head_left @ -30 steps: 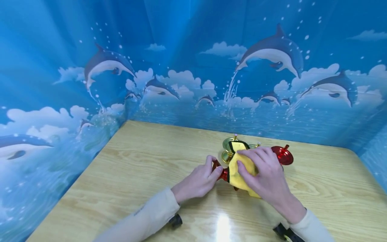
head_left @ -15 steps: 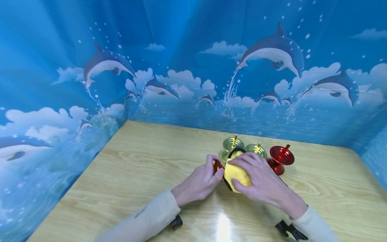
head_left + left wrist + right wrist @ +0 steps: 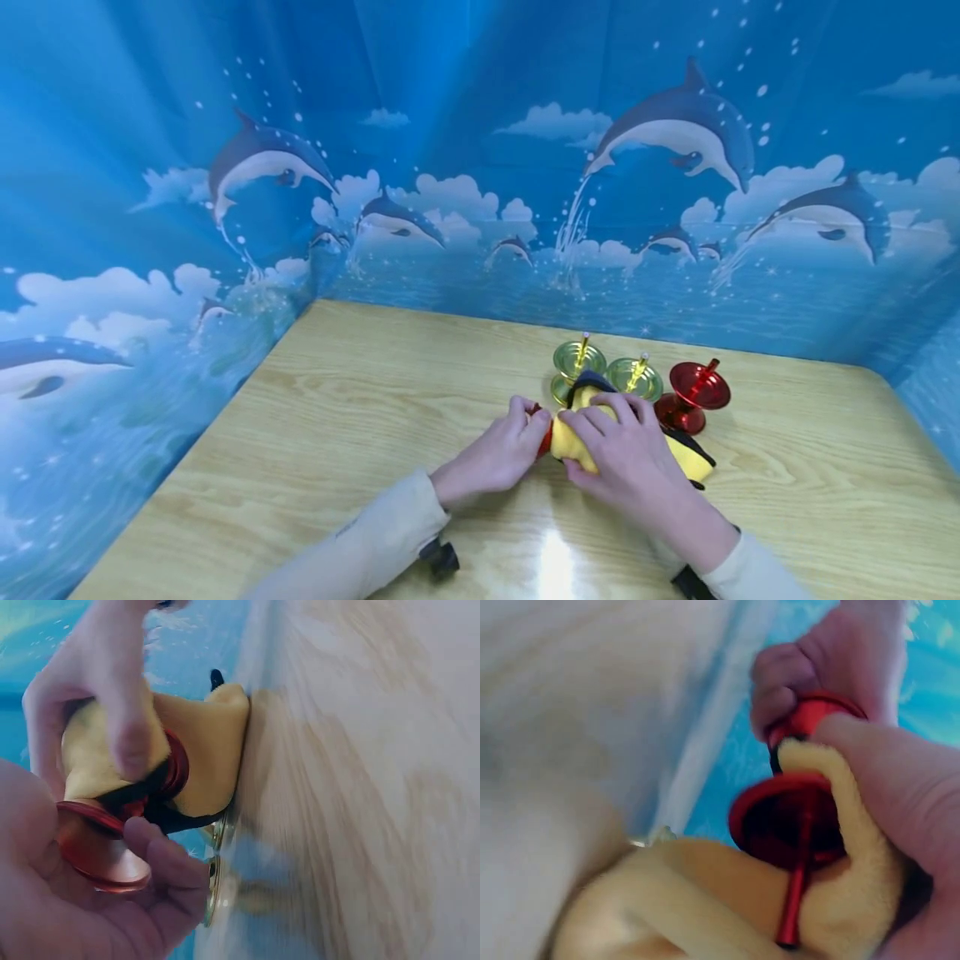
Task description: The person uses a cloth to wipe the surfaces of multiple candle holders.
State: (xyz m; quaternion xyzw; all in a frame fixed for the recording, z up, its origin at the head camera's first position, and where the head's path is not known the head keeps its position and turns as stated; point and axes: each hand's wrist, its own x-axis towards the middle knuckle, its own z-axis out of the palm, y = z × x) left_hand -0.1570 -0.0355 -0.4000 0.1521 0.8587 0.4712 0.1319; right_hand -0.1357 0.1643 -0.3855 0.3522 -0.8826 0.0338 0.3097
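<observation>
A shiny red candle holder lies tilted between the two hands, with its flared base [image 3: 112, 866] in my left hand [image 3: 498, 450]. The left fingers and thumb grip that base. My right hand [image 3: 633, 458] pinches a yellow cloth [image 3: 573, 437] with black edging round the holder's middle, close by the left fingers. In the right wrist view the red dish [image 3: 754, 817] and its thin stem stick out past the cloth. A loose part of the cloth [image 3: 210, 742] hangs down, touching or nearly touching the table. The holder's middle is hidden under cloth and fingers.
Just behind the hands stand two green-gold candle holders, a left one [image 3: 581, 357] and a right one [image 3: 636, 379]. Another red candle holder [image 3: 699, 385] stands to their right. The wooden table [image 3: 360, 375] meets a blue dolphin-print curtain [image 3: 450, 167] at the back.
My right hand has moved left with the cloth, nearer the left hand, and now pinches it round the holder. The cloth's loose end now shows right of the hand. The left hand has barely moved.
</observation>
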